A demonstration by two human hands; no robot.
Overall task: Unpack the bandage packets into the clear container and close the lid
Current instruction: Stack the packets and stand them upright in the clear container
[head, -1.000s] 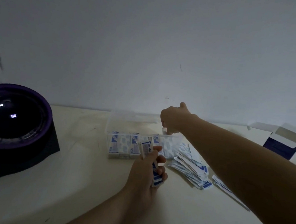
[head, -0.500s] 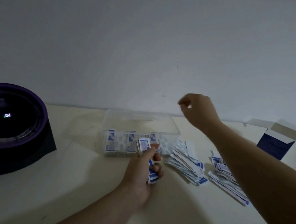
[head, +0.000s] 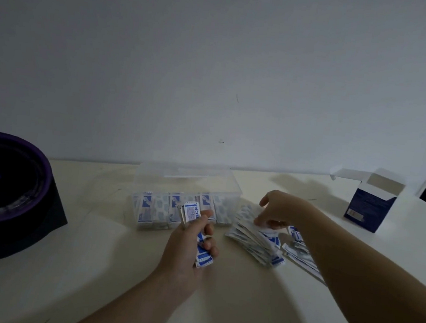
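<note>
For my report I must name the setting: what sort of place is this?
Likely a dim room in a home: a plain table against a bare wall, with loose packets and an open box on it. I cannot be sure.

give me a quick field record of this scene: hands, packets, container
clear container: on the table, a row of packets behind its front wall
left hand: grips a stack of packets near the container's front
right hand: fingers on the loose packet pile, grip unclear
loose packet pile: right of the container
blue box: open, far right
dark round device: far left
</note>
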